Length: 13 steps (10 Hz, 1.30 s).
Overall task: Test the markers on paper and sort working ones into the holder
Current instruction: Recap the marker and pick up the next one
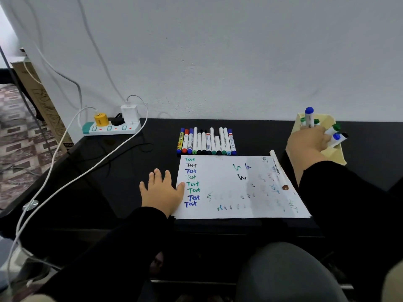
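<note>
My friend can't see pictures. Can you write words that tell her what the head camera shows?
A person's right hand puts a blue-capped marker into a cream holder on a black desk. The left hand rests flat on the edge of a paper covered in "Test" scribbles, with a row of markers behind it.
</note>
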Each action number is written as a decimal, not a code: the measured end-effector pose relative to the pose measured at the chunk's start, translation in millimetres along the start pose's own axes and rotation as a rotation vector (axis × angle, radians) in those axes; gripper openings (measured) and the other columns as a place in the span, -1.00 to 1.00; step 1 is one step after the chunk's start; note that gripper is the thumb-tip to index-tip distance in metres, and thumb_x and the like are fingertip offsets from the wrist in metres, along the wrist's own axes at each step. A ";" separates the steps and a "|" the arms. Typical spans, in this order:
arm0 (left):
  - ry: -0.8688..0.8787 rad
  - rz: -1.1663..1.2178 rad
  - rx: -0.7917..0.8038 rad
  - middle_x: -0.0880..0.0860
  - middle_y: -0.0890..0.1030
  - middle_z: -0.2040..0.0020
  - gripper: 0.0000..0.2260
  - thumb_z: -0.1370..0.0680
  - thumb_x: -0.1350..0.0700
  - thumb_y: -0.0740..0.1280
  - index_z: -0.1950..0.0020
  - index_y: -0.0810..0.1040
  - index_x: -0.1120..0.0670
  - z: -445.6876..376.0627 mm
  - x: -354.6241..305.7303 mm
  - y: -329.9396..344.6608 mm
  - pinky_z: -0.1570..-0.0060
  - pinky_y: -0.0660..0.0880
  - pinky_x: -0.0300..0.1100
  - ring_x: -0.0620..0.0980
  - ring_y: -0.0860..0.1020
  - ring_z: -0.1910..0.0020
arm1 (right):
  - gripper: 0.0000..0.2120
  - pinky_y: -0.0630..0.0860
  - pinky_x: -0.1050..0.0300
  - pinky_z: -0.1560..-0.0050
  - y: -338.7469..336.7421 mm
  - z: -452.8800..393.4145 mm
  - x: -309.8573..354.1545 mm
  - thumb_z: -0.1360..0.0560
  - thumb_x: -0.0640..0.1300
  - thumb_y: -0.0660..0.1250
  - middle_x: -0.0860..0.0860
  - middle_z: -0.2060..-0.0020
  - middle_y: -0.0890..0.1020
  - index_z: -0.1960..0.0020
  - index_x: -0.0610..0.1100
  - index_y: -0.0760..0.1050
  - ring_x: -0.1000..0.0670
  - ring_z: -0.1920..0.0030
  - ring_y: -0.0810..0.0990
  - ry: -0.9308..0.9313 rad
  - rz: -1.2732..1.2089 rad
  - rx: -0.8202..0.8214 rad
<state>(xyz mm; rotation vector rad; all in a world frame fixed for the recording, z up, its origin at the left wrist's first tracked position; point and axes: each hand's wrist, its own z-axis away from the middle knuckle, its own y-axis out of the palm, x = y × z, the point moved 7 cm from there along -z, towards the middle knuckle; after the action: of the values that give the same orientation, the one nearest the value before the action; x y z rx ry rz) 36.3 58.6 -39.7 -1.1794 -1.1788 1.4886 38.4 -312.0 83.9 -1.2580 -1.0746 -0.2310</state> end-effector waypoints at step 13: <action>-0.015 -0.022 0.042 0.09 -0.07 -0.55 -0.39 -0.57 -0.27 -0.05 -0.54 -0.04 0.01 -1.2 -1.0 -1.5 -0.45 -0.11 0.11 0.07 -0.07 -0.53 | -0.69 0.41 -0.07 -0.17 37.7 27.7 -5.7 -0.59 -0.09 0.15 -0.19 -0.19 0.47 -0.25 -0.24 0.34 -0.20 -0.19 0.46 -0.216 0.025 0.105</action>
<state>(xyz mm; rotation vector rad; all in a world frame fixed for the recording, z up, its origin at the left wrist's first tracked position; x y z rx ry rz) 37.8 58.1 -38.2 -1.1253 -1.1619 1.5012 46.2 -277.4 52.8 -1.2197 -1.2387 -0.0190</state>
